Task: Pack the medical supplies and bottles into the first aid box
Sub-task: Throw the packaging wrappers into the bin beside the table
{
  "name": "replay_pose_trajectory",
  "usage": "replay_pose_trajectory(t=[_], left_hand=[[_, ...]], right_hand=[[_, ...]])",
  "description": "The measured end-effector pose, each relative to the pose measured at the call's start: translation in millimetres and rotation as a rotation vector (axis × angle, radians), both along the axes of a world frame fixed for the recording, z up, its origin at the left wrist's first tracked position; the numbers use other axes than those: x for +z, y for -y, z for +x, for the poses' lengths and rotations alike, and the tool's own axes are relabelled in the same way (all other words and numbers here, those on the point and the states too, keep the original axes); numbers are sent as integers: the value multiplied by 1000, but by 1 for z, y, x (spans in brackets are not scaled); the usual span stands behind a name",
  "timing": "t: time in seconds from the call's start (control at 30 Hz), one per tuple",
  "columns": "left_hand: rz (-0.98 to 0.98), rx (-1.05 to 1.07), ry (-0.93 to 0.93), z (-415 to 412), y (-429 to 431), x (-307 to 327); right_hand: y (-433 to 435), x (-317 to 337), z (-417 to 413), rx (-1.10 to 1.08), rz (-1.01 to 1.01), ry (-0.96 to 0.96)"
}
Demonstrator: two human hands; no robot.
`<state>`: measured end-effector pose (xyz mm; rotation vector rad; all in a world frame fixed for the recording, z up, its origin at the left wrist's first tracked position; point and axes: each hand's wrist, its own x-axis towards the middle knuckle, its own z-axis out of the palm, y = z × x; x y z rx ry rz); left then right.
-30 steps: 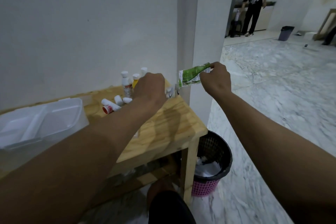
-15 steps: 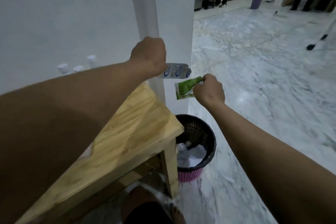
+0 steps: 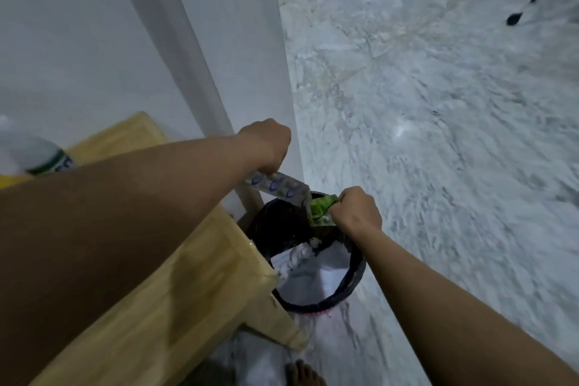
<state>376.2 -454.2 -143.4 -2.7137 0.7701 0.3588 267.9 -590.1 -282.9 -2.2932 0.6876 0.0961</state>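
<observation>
Over bin (image 3: 355,279), blister strip (image 3: 275,185), sachet (image 3: 319,208) — table (image 3: 219,279) beside

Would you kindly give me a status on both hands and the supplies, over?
Left hand grips blister pack. Right hand pinches green sachet. Both above the waste bin; first aid box out of view.

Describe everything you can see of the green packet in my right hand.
The green packet is a glossy, foil-like sachet, green with dark markings and a pale edge, crumpled. The right hand pinches its upper right corner, so it hangs over the black waste basket. Its top left lies by the tip of the blister strip in the left hand; whether they touch is unclear.
</observation>
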Motion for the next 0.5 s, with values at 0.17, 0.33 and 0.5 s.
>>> replay_pose_trajectory(t=[0.17,0.33,0.5], left_hand=[[143,-30,-91,8,13,-30],[249,-57,-136,13,16,-48],[208,16,-231,16,21,-44]], right_hand=[[11,-27,-2,-18,38,-83],[11,-38,0,2,23,-117],[10,-36,1,27,2,-127]])
